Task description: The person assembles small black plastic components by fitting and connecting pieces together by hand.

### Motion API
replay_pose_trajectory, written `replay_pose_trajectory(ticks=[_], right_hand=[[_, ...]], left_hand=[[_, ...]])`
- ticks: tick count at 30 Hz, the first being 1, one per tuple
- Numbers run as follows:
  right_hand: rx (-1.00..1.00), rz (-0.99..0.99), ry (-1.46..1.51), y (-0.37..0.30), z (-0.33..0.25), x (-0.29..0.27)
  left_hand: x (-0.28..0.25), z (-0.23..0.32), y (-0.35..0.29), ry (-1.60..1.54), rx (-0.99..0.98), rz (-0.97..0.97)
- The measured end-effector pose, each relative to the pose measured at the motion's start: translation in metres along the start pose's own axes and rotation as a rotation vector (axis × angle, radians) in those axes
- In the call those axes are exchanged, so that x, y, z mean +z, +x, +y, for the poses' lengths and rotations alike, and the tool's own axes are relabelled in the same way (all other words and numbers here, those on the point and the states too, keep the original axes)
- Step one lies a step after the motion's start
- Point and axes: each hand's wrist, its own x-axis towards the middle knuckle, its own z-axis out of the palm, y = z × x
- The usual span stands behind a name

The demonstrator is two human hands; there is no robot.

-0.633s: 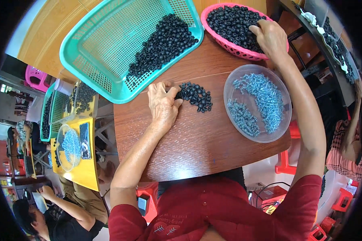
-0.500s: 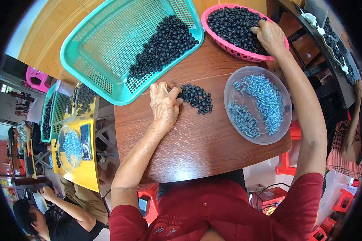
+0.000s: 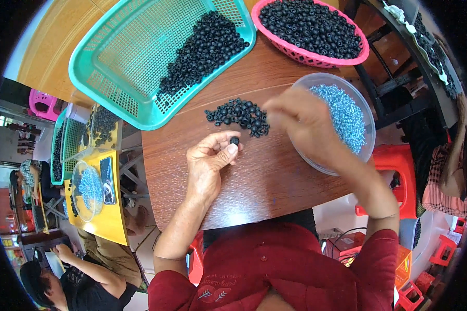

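The near tabletop (image 3: 275, 189) lies open, with bead pile (image 3: 244, 115), green basket (image 3: 132, 52) and pink basket (image 3: 303, 56) obstructing beyond

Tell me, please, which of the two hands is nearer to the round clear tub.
Right. The right hand, blurred, overlaps the left edge of the tub in the picture; the left hand, holding a black bead, is farther off to the tub's left.

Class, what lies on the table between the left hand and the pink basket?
In the head view, a loose pile of black beads lies on the table between them.
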Motion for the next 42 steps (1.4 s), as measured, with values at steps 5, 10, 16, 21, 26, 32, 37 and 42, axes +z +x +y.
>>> replay_pose_trajectory(ticks=[5,10,16,21,26,32,37,42], right_hand=[[0.47,-0.122,0.432,-0.038,-0.033,0.027],[0.596,-0.076,0.588,-0.05,-0.032,0.041],[0.619,-0.004,0.571,-0.059,-0.035,0.041],[0.528,0.08,0.494,-0.067,-0.038,0.048],[0.396,0.077,0.39,-0.08,-0.035,0.043],[0.395,0.115,0.34,-0.083,-0.038,0.04],[0.47,0.12,0.434,-0.083,-0.038,0.041],[0.594,0.043,0.603,-0.086,-0.038,0.039]], left_hand=[[0.013,-0.007,-0.02,0.218,0.214,0.101],[0.019,0.002,-0.031,0.527,0.378,0.076],[0.016,-0.01,-0.034,0.303,0.222,0.042],[0.018,-0.015,-0.038,0.299,0.175,0.046],[0.029,-0.014,-0.041,0.878,0.627,0.094],[0.026,-0.028,-0.045,0.54,0.423,0.088],[0.026,-0.031,-0.044,0.391,0.356,0.078],[0.025,-0.03,-0.047,0.395,0.335,0.06]])
